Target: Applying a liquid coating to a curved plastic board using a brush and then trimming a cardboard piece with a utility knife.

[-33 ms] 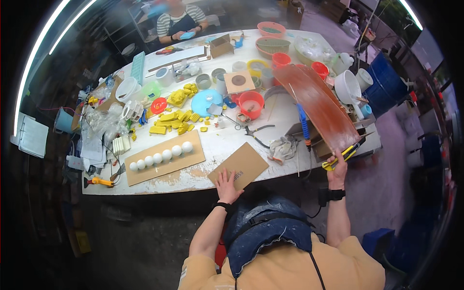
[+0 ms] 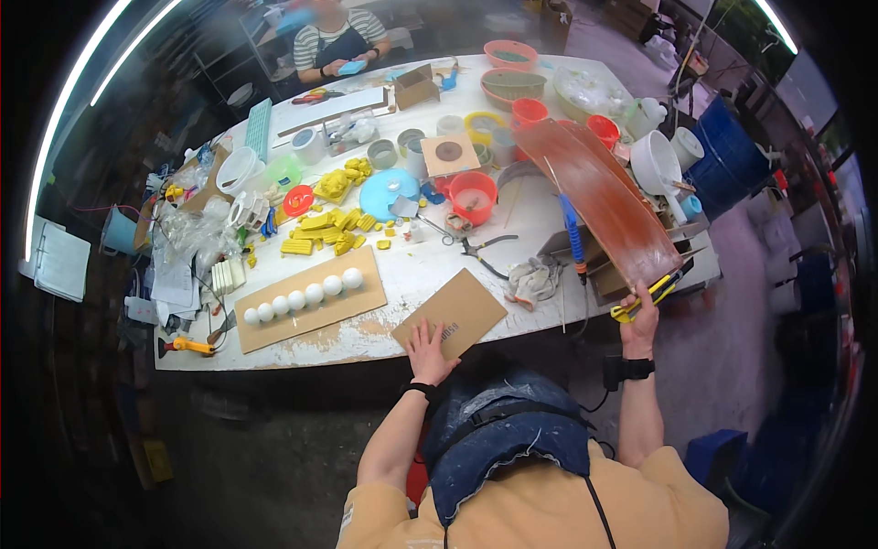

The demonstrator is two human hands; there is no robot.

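Bench: white, crowded | Cardboard: flat, near edge | Left grip: fingers apart on cardboard | Right grip: clamped on yellow-black tool | Step, seemingly: steadying cardboard; next move likely calls for bringing tool over

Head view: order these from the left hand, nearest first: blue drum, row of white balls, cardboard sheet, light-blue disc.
From the left hand:
1. Cardboard sheet: directly under its fingers.
2. Row of white balls: to its left, on a cardboard strip.
3. Light-blue disc: farther up the table.
4. Blue drum: far right, beyond the table.
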